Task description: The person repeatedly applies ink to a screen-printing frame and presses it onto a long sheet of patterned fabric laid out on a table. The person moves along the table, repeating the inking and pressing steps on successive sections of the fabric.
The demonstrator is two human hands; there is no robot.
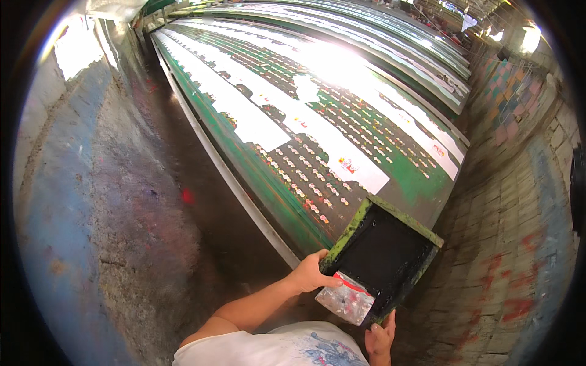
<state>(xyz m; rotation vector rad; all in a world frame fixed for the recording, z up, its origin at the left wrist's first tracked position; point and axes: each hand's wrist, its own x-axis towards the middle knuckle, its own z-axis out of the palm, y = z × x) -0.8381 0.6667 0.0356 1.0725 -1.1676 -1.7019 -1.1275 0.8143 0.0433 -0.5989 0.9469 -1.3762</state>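
We grasp the frame [405, 222] with left hand [310, 274] and right hand [379, 338]; the white strip [326, 140] ahead of them seems only partly printed.

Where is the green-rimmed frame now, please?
The green-rimmed frame is low, right of centre in the head view, held by the left hand and right hand by the long table.

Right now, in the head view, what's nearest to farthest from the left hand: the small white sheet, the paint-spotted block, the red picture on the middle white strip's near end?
1. Paint-spotted block: right by the left hand.
2. Red picture: ahead, on the strip's near end.
3. Small white sheet: farthest up the table.
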